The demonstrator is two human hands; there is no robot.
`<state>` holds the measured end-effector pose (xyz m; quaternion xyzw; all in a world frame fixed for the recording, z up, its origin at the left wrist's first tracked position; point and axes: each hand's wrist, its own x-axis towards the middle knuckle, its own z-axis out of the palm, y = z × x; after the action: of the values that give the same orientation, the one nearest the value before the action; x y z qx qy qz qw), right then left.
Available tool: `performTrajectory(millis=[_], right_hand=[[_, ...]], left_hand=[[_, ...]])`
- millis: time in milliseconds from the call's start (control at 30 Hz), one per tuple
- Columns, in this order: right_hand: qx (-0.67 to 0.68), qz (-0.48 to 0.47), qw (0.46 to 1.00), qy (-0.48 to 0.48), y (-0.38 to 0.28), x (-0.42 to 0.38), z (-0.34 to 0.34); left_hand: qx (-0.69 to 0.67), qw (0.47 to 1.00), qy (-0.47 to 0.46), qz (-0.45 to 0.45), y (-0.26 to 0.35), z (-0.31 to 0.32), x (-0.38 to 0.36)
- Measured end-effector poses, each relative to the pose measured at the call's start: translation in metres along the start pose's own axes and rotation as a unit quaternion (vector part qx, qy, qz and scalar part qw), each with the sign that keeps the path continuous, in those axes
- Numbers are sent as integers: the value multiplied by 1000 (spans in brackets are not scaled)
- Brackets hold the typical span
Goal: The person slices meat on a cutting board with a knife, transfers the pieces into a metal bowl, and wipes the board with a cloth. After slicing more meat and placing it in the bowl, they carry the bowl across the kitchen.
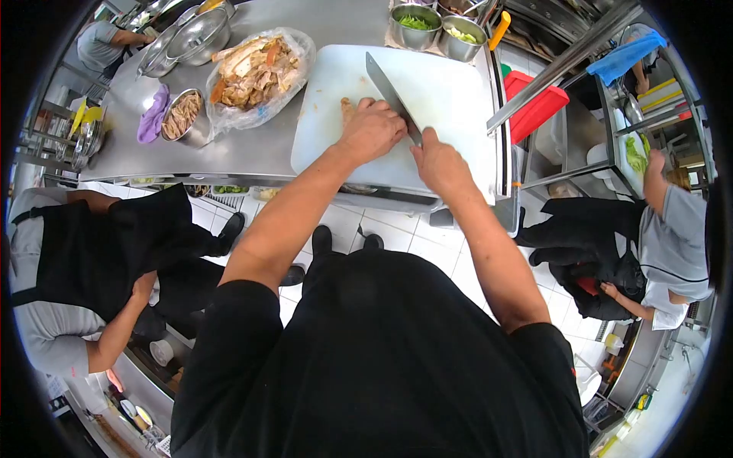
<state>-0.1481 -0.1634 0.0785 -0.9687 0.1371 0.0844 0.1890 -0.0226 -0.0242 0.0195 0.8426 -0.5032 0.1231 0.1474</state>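
Far left, a co-worker in a black apron (99,252) stands beside the steel counter (259,145). On the counter lie a purple cloth (153,114), a small steel bowl of shredded meat (183,116), and a clear plastic bag of cooked meat pieces (256,72) just beside the white cutting board (450,91).

My left hand (372,128) rests on the board, fingers curled and pressed together, bearing down on a small piece of meat (348,108). The meat shows only at the hand's far-left edge; the rest is hidden beneath my knuckles.

My right hand (440,164) is closed around the handle of the knife (391,95). The blade runs diagonally away from me, flat against the knuckles of my left hand.

Beyond the board stand two steel bowls of greens (437,27). To the right sit a red container (534,107) and another co-worker in a grey shirt (676,237).
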Motion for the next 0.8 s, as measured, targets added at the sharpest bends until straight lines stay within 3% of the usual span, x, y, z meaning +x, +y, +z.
performTrajectory(millis=[67, 267, 467, 600, 633, 800], right_hand=[[5, -9, 1000, -15, -1, -1, -10], [28, -18, 999, 24, 0, 15, 2], [109, 32, 994, -7, -1, 3, -21], [154, 36, 987, 4, -2, -18, -8], [134, 32, 991, 1, 3, -18, -5], [37, 4, 999, 26, 13, -18, -19]], left_hand=[[11, 999, -38, 3, 5, -10, 2], [12, 1000, -19, 19, -2, -9, -4], [-78, 994, 25, -73, -34, -54, -19], [-3, 999, -41, 0, -17, -46, -40], [26, 999, 15, 21, -12, -31, -44], [16, 1000, 0, -11, 3, -7, -27]])
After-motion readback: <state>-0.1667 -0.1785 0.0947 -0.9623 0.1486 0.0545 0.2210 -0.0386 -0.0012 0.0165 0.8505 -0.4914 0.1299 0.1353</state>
